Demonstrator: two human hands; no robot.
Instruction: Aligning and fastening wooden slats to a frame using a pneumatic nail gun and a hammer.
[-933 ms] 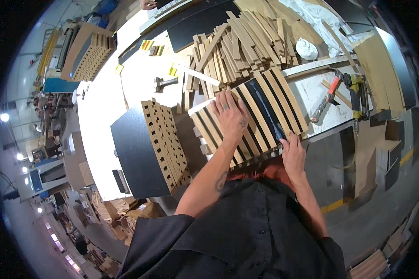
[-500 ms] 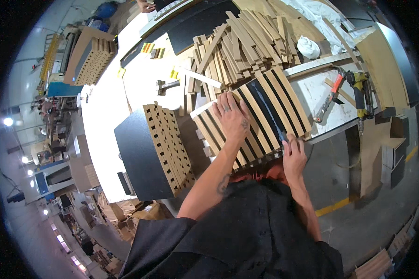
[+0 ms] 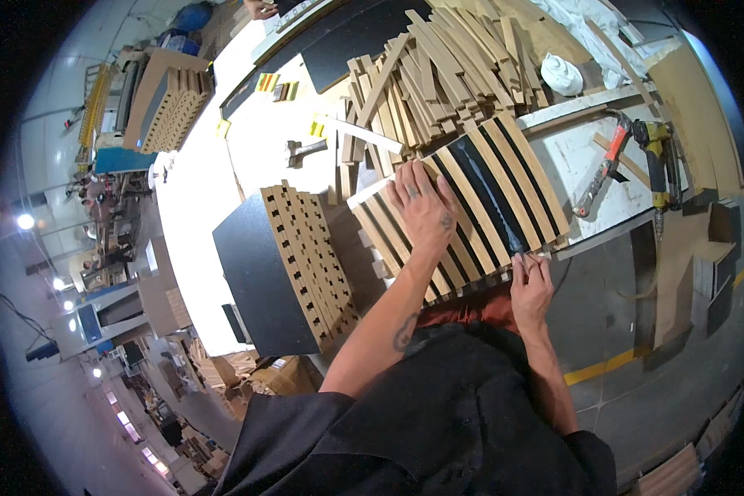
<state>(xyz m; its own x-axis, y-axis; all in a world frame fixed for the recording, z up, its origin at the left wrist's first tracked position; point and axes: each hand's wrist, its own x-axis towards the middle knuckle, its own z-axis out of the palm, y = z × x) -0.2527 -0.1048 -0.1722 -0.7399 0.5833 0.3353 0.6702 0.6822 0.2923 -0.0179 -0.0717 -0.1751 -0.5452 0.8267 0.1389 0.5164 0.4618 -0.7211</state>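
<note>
A slatted panel (image 3: 546, 188) of pale wood strips with black gaps lies at an angle before me. In its wide black gap (image 3: 514, 221) runs a wavy bluish-white streak, probably glue. My left hand (image 3: 422, 207) rests on the panel's left part, fingers stretched over the strips. At the near end of the wide gap is my right hand (image 3: 532, 288), its fingers bent and drawn together at the panel's edge. Whatever sits between those fingertips is too small to make out. The panel's underside is hidden.
Left of the panel stands a stack of slatted boards (image 3: 306, 269) with a dark top board. A hammer (image 3: 304, 153) and a heap of loose wood strips (image 3: 438, 74) lie beyond. On the right are a red-handled tool (image 3: 608, 161) and a yellow-black power tool (image 3: 660, 157).
The whole view has shifted slightly, moving the scene to the right. My right fingers have curled more closely together at the panel's near edge. My left hand keeps its place on the strips.
</note>
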